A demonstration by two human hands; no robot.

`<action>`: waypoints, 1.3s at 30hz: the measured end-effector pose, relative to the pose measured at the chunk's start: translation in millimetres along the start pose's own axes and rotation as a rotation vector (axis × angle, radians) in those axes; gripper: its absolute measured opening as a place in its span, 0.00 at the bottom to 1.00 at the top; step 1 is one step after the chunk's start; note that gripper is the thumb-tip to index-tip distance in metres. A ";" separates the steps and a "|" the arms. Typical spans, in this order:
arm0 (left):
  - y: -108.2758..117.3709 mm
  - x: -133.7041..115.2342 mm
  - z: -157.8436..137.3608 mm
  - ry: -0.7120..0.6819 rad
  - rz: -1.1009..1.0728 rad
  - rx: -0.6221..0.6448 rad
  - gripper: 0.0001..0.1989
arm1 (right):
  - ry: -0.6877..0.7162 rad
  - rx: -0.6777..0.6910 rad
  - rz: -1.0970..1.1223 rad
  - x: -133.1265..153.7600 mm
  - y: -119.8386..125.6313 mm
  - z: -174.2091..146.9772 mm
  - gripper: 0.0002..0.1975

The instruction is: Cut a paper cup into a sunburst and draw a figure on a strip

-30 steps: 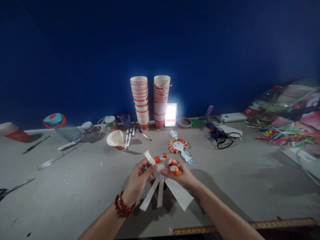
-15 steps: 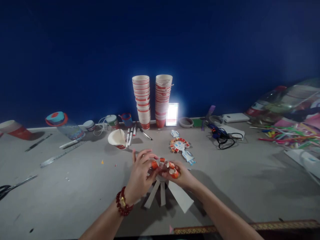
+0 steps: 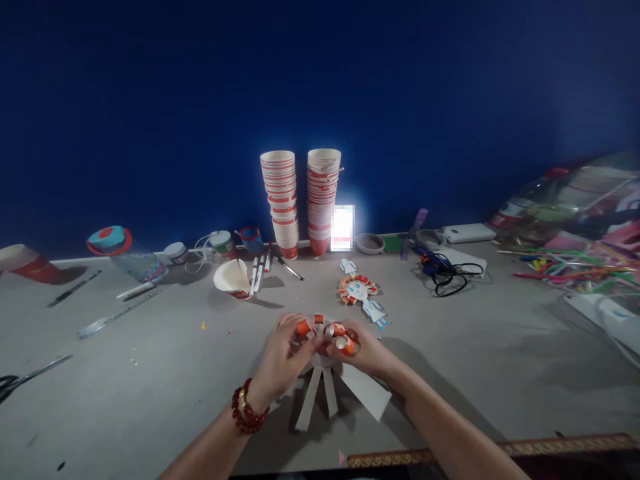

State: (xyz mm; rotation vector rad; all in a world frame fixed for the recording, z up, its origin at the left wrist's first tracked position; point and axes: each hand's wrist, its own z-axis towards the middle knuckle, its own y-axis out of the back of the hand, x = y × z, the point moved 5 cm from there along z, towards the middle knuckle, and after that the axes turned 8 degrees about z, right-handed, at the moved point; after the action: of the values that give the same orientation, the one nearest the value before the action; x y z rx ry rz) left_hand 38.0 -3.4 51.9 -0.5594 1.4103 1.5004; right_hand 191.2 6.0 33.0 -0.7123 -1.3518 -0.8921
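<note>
Between my two hands is a paper cup (image 3: 323,362) cut open into strips. Several strips are curled into orange-red rolls around its upper side. Straight pale strips and one wide flap fan out toward me. My left hand (image 3: 280,357) is closed at the left side, its fingers around a curled strip (image 3: 303,328). My right hand (image 3: 369,352) grips the right side, beside two rolled strips (image 3: 345,345). The fingertips meet near the cup's middle and partly hide it. A finished-looking paper figure (image 3: 358,291) with a drawn face and curled fringe lies just beyond my hands.
Two tall stacks of paper cups (image 3: 279,207) stand by the blue wall. A cut cup (image 3: 233,279), markers (image 3: 257,273), a ruler (image 3: 123,312) and scissors (image 3: 37,377) lie leftward. A black cable (image 3: 450,273) and colourful sticks (image 3: 575,263) are at right.
My left hand's raised fingers have curled in onto a rolled strip. The cut cup has turned slightly, its straight strips swinging to the right. The view has shifted a little.
</note>
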 end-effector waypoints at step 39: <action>-5.3 16.4 -2.5 0.377 -0.458 0.071 0.16 | -0.189 -0.061 0.431 -10.7 9.0 3.1 0.20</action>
State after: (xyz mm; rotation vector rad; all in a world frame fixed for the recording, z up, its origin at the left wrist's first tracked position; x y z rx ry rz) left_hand 34.8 -1.1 34.9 -1.0818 1.4810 1.0078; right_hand 197.5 14.5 23.3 -1.1071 -1.2702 -0.5320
